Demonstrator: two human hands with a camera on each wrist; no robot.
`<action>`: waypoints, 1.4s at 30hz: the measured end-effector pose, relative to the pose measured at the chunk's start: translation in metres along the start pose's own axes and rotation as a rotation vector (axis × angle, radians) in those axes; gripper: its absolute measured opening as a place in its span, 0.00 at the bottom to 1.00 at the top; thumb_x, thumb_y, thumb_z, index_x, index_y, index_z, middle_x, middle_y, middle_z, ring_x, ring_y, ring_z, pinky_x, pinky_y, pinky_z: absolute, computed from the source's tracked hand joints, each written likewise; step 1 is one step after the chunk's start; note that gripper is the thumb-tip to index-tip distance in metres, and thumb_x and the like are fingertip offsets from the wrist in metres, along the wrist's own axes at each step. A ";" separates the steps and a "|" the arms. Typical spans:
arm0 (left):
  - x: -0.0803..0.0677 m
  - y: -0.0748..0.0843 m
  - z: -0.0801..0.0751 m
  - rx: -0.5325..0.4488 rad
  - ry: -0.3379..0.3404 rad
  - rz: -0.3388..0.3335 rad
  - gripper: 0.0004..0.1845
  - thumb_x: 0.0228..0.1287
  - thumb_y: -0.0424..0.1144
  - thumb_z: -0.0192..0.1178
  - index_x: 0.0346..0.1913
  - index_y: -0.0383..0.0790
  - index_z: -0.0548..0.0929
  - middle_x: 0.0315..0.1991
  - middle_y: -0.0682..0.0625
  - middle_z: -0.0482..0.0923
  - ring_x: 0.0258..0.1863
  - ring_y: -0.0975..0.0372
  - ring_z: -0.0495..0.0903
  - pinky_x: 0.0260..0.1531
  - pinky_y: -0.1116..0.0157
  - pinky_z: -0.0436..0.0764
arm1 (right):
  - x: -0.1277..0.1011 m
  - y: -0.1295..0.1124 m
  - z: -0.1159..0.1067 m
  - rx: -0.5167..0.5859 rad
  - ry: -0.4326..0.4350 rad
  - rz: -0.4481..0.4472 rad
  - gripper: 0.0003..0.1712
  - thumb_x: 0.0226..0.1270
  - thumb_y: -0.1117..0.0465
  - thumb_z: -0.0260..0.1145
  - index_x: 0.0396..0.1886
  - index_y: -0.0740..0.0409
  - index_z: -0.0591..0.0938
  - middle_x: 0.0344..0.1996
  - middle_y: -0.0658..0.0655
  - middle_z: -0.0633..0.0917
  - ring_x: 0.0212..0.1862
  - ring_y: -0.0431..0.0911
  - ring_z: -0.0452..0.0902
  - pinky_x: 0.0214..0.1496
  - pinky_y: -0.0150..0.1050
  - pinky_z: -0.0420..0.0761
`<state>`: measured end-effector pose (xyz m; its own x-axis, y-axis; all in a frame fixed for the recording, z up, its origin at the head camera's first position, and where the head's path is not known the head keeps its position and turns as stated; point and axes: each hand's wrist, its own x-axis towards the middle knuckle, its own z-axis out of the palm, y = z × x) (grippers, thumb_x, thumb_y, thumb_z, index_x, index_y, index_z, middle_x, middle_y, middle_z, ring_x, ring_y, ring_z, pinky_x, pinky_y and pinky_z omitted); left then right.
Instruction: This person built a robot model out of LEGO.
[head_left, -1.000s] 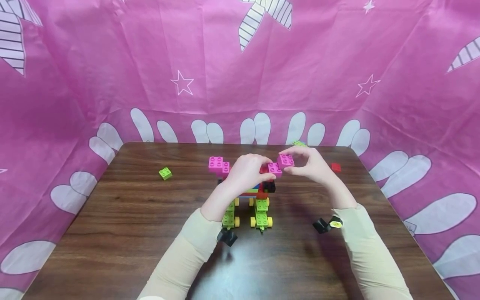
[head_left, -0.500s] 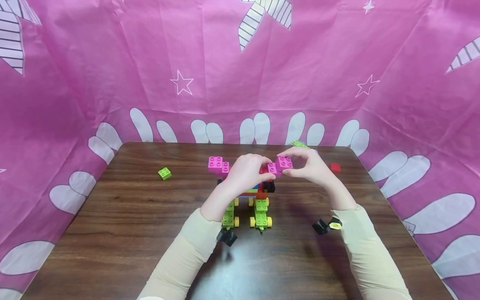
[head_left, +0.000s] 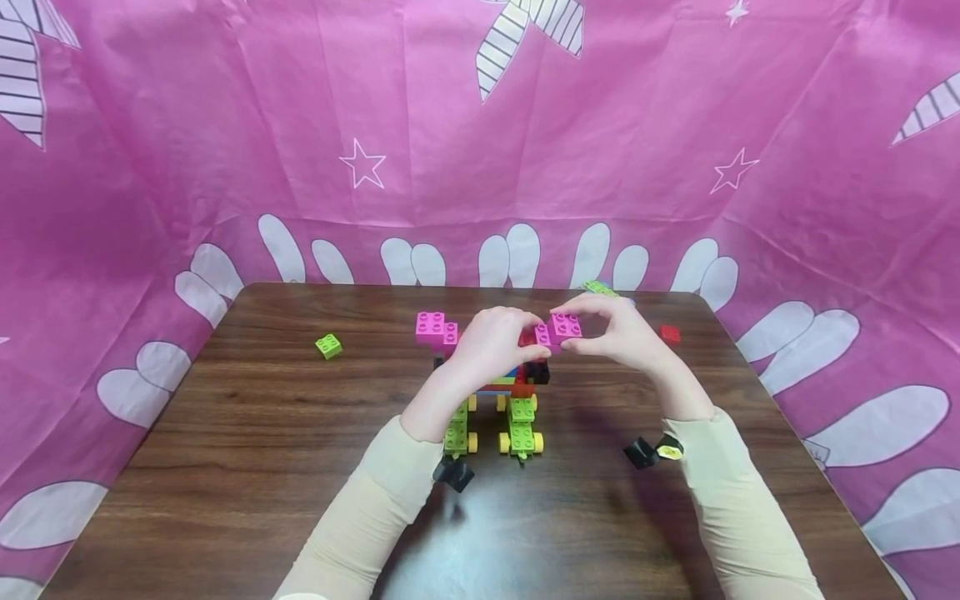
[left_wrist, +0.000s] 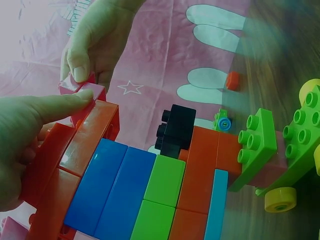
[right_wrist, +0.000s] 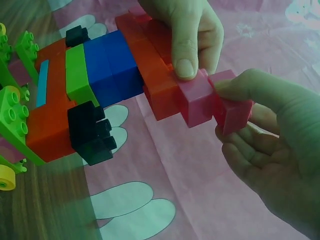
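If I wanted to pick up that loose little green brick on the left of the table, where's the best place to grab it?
Probably by two opposite flat side walls of the green brick, coming straight down from above: it lies studs-up on the table, with open space around it.

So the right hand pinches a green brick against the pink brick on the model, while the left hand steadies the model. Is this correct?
Not quite: the brick in the right hand is pink, as the right wrist view shows. It meets the model's pink brick, and the left hand steadies the model.
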<state>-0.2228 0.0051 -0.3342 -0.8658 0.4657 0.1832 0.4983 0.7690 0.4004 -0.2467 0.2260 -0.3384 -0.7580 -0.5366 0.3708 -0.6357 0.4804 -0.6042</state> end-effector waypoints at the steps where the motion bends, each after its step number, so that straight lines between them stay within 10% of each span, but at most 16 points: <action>1: 0.000 0.000 0.000 -0.001 0.000 -0.001 0.24 0.61 0.53 0.67 0.57 0.45 0.83 0.47 0.52 0.86 0.47 0.60 0.82 0.50 0.62 0.81 | 0.000 -0.001 0.000 -0.014 0.000 -0.005 0.24 0.50 0.67 0.77 0.50 0.59 0.85 0.44 0.56 0.87 0.47 0.33 0.75 0.49 0.31 0.76; 42: 0.000 0.001 0.001 0.022 0.000 0.009 0.24 0.61 0.53 0.66 0.57 0.45 0.83 0.45 0.52 0.86 0.44 0.61 0.81 0.48 0.64 0.81 | 0.003 -0.003 -0.007 0.019 -0.084 0.083 0.24 0.52 0.63 0.77 0.52 0.59 0.85 0.44 0.56 0.88 0.43 0.38 0.76 0.40 0.34 0.81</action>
<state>-0.2225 0.0063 -0.3344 -0.8612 0.4729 0.1865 0.5072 0.7743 0.3786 -0.2478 0.2278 -0.3308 -0.7924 -0.5521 0.2594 -0.5679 0.5126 -0.6439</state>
